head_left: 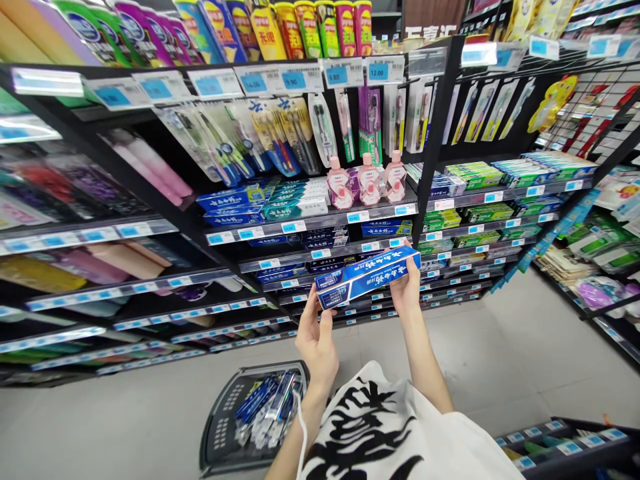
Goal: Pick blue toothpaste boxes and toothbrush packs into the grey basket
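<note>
Head view, both hands (318, 343) holding a blue toothpaste box (370, 279) near its ends, dark basket (220, 427) below

On my screen I count one left hand (319, 345), one right hand (407, 290), three pink bottles (369, 185) above the middle, one gray basket (219, 427) low down. Held blue box (370, 279): one or two, I can't tell.

Hands (406, 293) partly behind blue toothpaste packaging (370, 283)

Bare left hand (319, 343) cupped, thumb upright; bare right hand (407, 290) higher, gripping; bare forearms (427, 357) stretched forward
</note>
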`<state>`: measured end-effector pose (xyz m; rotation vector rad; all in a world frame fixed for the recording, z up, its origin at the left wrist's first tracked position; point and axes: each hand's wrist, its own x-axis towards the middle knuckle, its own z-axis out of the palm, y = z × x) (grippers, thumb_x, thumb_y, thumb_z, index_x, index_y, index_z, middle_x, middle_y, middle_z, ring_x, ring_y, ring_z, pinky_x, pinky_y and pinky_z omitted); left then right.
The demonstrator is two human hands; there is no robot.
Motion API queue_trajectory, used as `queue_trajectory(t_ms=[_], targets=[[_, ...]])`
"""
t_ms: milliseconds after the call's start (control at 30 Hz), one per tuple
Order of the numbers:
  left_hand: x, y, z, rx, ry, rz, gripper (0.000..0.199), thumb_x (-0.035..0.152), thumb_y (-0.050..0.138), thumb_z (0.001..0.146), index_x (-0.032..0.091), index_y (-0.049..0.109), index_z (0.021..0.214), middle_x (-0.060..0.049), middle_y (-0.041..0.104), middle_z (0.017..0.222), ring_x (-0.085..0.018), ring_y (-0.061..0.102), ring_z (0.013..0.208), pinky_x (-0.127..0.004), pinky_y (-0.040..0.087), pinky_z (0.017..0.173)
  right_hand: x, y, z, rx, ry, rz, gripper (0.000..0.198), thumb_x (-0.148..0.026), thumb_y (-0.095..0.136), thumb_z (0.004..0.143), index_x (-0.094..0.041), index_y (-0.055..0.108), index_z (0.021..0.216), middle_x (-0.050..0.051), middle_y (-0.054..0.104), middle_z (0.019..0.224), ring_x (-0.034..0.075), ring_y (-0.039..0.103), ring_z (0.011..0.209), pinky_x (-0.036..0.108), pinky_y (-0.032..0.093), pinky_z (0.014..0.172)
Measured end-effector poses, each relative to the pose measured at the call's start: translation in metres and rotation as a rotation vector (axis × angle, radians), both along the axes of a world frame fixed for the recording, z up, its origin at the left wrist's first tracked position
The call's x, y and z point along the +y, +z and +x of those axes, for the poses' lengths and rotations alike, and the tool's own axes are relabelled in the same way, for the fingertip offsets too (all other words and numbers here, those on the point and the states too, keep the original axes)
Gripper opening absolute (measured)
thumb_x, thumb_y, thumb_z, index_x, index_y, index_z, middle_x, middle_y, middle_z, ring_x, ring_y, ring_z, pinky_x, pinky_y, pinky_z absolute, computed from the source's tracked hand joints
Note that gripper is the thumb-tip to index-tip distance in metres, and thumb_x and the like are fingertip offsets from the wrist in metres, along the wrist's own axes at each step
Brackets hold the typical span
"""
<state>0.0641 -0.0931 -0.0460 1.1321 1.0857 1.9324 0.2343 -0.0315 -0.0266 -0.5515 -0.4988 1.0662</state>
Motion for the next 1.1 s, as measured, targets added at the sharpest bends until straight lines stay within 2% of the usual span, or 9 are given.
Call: queue_trajectory(t_ms=[500,867,1100], targets=[[-0.0009,-0.0005,-0.0009,0.004,-0.017,0.028,0.041,0.031,0.070,0.092,0.028,0.067,0.133,-0.008,0.060,0.148,-0.020,0.064,0.120,-0.024,0.057,0.083,0.0017,-0.0023,0.0020,-0.003,0.017,0.019,0.062,-0.047,0.068,0.087,-0.031,0.053,0.145,0.003,0.075,0.113,0.023,0.071,0.107,0.037,0.060,0.087],[-0.0009,-0.0010,-0.0024,0.043,-0.009,0.009,0.043,0.035,0.070,0.092,0.027,0.066,0.134,-0.010,0.059,0.148,-0.023,0.064,0.121,-0.027,0.058,0.083,0.0019,-0.0014,0.0022,-0.014,0.021,-0.003,0.064,-0.050,0.068,0.087,-0.031,0.052,0.146,0.003,0.075,0.115,0.023,0.071,0.103,0.037,0.061,0.085],[0.0002,-0.0018,-0.0018,0.027,-0.018,0.005,0.042,0.034,0.070,0.092,0.027,0.066,0.133,-0.009,0.059,0.149,-0.023,0.063,0.122,-0.026,0.057,0.086,0.0033,-0.0023,0.0022,0.017,-0.001,-0.023,0.060,-0.057,0.063,0.089,-0.030,0.056,0.143,0.003,0.076,0.107,0.022,0.071,0.098,0.036,0.060,0.082]])
